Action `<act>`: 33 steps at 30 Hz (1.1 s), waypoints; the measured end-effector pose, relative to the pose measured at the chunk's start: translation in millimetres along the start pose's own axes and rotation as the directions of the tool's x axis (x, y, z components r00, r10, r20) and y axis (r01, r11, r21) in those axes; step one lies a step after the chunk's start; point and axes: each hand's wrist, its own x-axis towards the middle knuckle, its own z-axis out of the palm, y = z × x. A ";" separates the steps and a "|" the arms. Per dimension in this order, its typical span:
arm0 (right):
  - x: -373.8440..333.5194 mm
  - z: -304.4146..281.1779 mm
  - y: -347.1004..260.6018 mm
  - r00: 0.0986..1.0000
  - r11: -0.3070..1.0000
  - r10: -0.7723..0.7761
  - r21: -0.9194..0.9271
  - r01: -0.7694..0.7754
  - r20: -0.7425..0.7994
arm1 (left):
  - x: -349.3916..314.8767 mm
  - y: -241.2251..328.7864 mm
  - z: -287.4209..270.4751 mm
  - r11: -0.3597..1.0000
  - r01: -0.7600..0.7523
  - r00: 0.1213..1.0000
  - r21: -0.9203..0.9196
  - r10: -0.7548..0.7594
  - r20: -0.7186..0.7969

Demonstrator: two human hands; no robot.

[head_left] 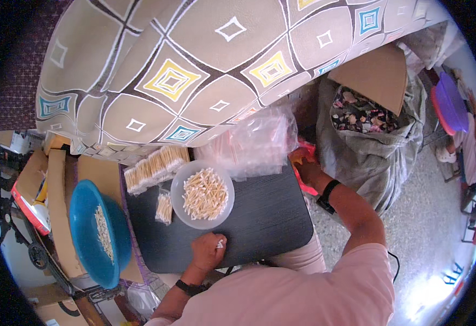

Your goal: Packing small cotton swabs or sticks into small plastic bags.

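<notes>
My left hand (208, 251) is closed in a fist at the near edge of the black table (270, 217). White tips of cotton swabs (220, 244) poke out of it. Just beyond stands a translucent bowl (176, 209) heaped with loose cotton swabs (204, 194). To its left lies a small clear bag of swabs (163, 208), with a row of filled swab bags (156, 167) behind. My right hand (306, 169) reaches past the table's right edge, against a red thing (307, 188) whose kind is unclear. Its fingertips are partly hidden there. A pile of clear plastic bags (248, 144) lies nearby.
At the left, a blue basin (123, 239) holds more swabs beside cardboard (64, 217). A patterned cloth (194, 60) hangs over the far side. On the right stand a grey sack (352, 157) with a cardboard flap (376, 76) and a purple basin (451, 103); another person sits beyond.
</notes>
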 end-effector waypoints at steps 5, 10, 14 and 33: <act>8.2 12.3 12.9 0.923 0.670 0.124 0.717 0.193 -0.365 | 2.6 3.8 1.3 0.999 -0.012 1.000 0.051 0.011 0.016; -44.8 -44.6 1.6 0.956 0.955 0.058 0.263 -0.137 0.286 | -5.0 -1.8 5.8 1.000 0.028 0.999 0.007 -0.028 -0.026; -101.9 -28.7 6.2 0.784 0.679 0.174 0.504 -0.534 0.596 | -6.1 -1.8 11.4 0.999 0.029 0.996 -0.030 -0.031 -0.084; 18.5 23.1 -13.3 0.896 -0.353 -0.038 0.833 -0.426 0.442 | -10.6 -5.8 4.6 0.996 0.014 1.000 0.083 -0.014 -0.001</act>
